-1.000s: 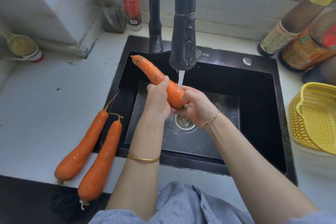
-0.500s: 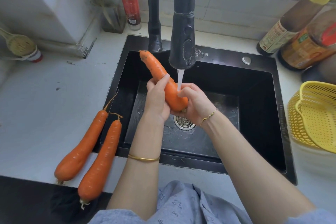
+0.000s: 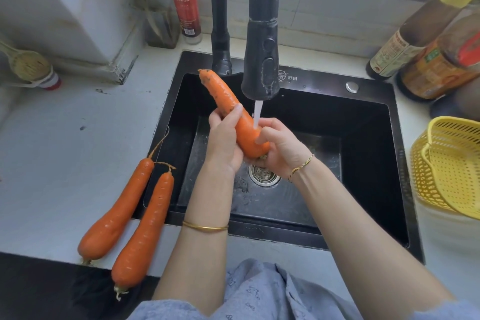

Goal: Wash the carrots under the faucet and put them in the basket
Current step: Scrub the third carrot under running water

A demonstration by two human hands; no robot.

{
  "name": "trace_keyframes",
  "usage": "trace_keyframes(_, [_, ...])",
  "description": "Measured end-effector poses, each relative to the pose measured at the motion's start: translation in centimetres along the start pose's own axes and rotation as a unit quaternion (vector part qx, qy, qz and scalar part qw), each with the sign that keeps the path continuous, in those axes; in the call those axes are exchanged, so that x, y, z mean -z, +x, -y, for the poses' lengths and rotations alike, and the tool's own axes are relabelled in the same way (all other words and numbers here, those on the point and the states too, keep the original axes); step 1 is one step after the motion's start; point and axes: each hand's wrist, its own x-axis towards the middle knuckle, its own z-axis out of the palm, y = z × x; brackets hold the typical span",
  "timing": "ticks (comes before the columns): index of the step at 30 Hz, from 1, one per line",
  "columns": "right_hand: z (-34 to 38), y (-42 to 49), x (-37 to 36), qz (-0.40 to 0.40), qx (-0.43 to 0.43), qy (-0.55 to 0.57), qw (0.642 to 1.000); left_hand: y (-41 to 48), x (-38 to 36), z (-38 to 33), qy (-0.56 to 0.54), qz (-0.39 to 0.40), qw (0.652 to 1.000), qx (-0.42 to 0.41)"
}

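Left hand (image 3: 223,143) and right hand (image 3: 279,148) both grip carrot (image 3: 233,112) under faucet (image 3: 261,60) stream, over sink (image 3: 363,138); two carrots (image 3: 130,215) on desk (image 3: 65,150).

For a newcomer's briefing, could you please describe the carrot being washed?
Start at the black sink and its running faucet. Under the stream, the left hand and right hand hold a carrot. The two other carrots lie untouched on the counter.

White countertop (image 3: 65,150), two carrots (image 3: 117,213) side by side left of sink (image 3: 311,78), yellow basket (image 3: 446,163) at right
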Motion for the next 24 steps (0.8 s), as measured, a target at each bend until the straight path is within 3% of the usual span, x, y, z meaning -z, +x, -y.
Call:
trace_keyframes(10, [0.2, -0.3, 0.0, 0.008, 0.018, 0.001, 1.0, -0.2, 0.1, -0.2, 0.01, -0.002, 1.0, 0.009])
trace_keyframes(24, [-1.0, 1.3, 1.0, -0.013, -0.03, 0.075, 0.997, -0.4, 0.1, -0.9, -0.044, -0.003, 0.999, 0.011])
